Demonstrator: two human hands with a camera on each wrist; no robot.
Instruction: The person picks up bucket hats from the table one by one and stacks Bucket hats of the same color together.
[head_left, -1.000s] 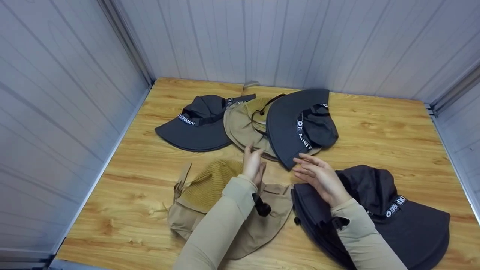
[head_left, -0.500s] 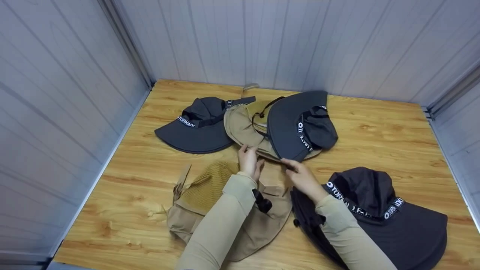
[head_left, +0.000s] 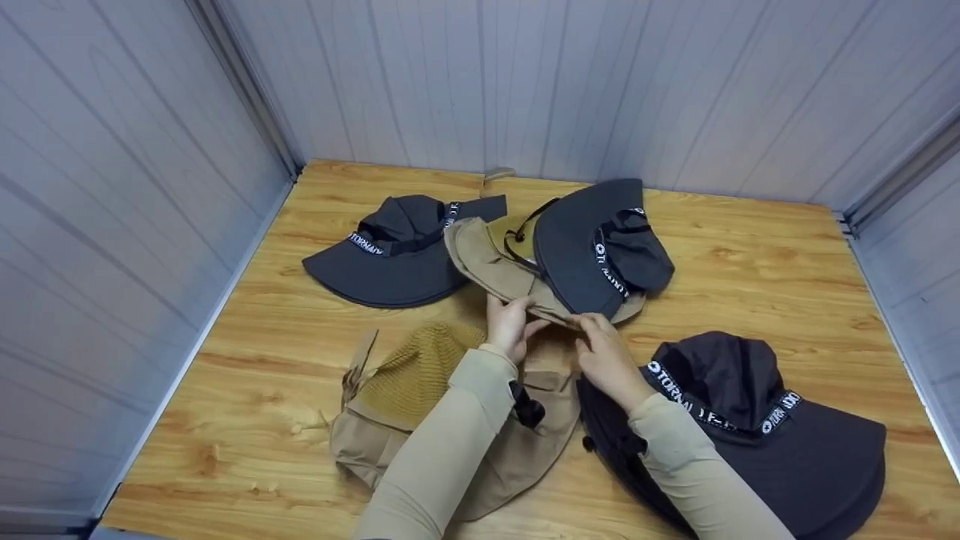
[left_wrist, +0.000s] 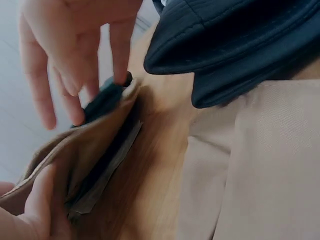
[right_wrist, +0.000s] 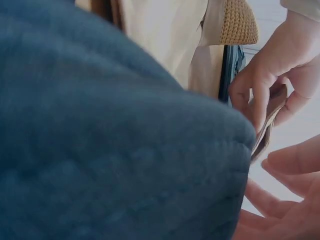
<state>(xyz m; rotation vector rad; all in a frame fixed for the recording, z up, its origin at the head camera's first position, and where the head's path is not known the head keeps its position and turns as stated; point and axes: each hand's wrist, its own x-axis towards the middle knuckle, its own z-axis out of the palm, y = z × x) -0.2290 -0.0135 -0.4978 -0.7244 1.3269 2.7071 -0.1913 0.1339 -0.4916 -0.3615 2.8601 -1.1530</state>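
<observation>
In the head view my left hand [head_left: 510, 330] pinches the front brim of a tan hat [head_left: 480, 255], thumb and fingers on either side of the cloth. The left wrist view shows this tan brim [left_wrist: 95, 145] raised off the wood. My right hand [head_left: 611, 364] is at the same front edge, its fingertips touching where a dark grey hat [head_left: 574, 247] overlaps the tan one. From the left wrist, the right hand's fingers [left_wrist: 35, 85] look straight and spread. Below my forearms lie another tan hat with a ribbed mustard crown [head_left: 420, 371] and large dark hats [head_left: 810, 457].
Another dark hat [head_left: 390, 270] with lettered trim lies at the back left, next to the tan brim. Pale panel walls [head_left: 450, 90] enclose the wooden table [head_left: 247, 360] at the back and sides. A short strap [head_left: 499, 174] lies by the back wall.
My right hand has come down and left to the brim edge. My left hand has taken hold of the tan brim, whose left side has risen slightly.
</observation>
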